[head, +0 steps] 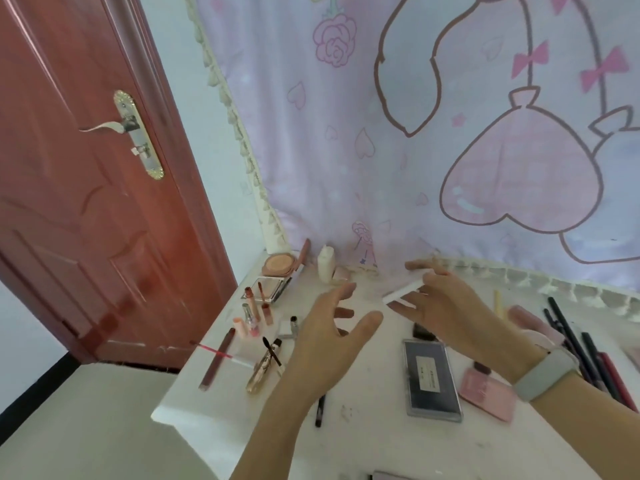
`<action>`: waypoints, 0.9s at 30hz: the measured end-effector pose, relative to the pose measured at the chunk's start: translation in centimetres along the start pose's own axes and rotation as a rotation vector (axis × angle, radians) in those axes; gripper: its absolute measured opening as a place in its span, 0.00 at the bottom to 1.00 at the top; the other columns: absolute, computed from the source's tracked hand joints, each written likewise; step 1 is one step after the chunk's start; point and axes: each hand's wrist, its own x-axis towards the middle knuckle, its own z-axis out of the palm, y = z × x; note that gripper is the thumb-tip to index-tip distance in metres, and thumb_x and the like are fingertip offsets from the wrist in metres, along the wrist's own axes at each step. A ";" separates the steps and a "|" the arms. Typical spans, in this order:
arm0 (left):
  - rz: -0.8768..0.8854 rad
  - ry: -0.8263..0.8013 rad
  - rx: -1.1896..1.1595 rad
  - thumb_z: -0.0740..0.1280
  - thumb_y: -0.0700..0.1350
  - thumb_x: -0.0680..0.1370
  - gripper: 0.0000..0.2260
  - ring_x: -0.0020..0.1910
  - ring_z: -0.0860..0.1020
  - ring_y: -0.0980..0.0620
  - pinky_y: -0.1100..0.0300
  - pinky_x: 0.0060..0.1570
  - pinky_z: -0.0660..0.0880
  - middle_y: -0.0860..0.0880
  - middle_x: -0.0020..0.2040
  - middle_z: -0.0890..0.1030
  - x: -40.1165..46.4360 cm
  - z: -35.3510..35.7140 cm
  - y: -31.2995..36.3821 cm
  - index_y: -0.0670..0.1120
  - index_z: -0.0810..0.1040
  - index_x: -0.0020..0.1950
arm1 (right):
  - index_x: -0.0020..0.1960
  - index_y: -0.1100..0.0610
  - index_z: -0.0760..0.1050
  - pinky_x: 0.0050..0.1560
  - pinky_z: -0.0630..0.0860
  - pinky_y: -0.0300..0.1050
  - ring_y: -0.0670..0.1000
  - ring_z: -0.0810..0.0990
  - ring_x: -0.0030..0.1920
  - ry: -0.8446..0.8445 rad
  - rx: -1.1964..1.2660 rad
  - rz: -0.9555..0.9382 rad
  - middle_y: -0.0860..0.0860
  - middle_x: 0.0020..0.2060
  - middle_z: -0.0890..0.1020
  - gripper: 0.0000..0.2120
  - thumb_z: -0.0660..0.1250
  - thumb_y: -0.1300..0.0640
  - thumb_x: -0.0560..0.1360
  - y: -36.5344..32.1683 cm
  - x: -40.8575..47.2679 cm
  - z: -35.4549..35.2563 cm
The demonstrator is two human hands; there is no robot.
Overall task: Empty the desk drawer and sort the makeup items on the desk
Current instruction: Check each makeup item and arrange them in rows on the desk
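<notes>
The white table (363,403) carries a dark flat case (431,379), a pink compact (486,393), a white bottle (326,263), lipsticks (254,315) and pencils (588,351).

i'm holding my left hand (332,327) out in front with fingers spread and empty, palm turned inward, my right hand (446,306) reaching across beside it, fingers pinching a slim white stick (403,293), grey band (545,375) on the wrist

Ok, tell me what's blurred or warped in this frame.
Head view: both hands, left hand and right hand, are motion-smeared, as is the white stick the right one holds; wide-angle bending tilts the door; light is soft, with no glare.
</notes>
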 end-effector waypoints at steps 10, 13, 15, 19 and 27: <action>-0.036 -0.098 -0.374 0.72 0.49 0.68 0.29 0.56 0.75 0.64 0.71 0.46 0.74 0.56 0.60 0.73 -3.7 4.8 -1.8 0.58 0.64 0.65 | 0.55 0.53 0.75 0.55 0.78 0.46 0.53 0.81 0.54 0.038 -0.410 0.084 0.52 0.53 0.80 0.29 0.76 0.50 0.55 2.1 -6.9 -2.2; -0.028 -0.070 -0.457 0.71 0.51 0.62 0.34 0.57 0.75 0.63 0.70 0.48 0.73 0.54 0.62 0.72 -4.6 5.2 -2.3 0.62 0.62 0.66 | 0.57 0.47 0.74 0.55 0.72 0.29 0.36 0.75 0.58 -0.046 -0.761 0.107 0.40 0.57 0.77 0.26 0.72 0.44 0.60 1.8 -8.1 -2.0; 0.009 -0.028 -0.415 0.70 0.51 0.61 0.37 0.60 0.73 0.62 0.70 0.51 0.73 0.55 0.63 0.71 -4.9 5.1 -2.7 0.63 0.59 0.67 | 0.56 0.43 0.72 0.53 0.68 0.22 0.29 0.72 0.56 -0.057 -0.935 0.114 0.35 0.59 0.74 0.15 0.69 0.47 0.70 1.6 -8.3 -1.4; 0.110 -0.009 -0.230 0.70 0.53 0.63 0.40 0.62 0.70 0.63 0.71 0.57 0.69 0.59 0.65 0.68 -5.0 5.0 -2.6 0.64 0.52 0.68 | 0.54 0.40 0.72 0.57 0.71 0.29 0.32 0.74 0.56 -0.033 -1.034 0.096 0.36 0.56 0.76 0.10 0.62 0.53 0.76 1.3 -8.0 0.2; 0.221 -0.044 0.017 0.72 0.48 0.68 0.36 0.64 0.62 0.69 0.79 0.57 0.62 0.72 0.62 0.60 -4.8 5.3 -2.7 0.67 0.53 0.66 | 0.60 0.52 0.75 0.57 0.75 0.37 0.39 0.79 0.53 -0.023 -1.026 0.139 0.41 0.51 0.80 0.12 0.63 0.58 0.77 1.3 -7.1 2.4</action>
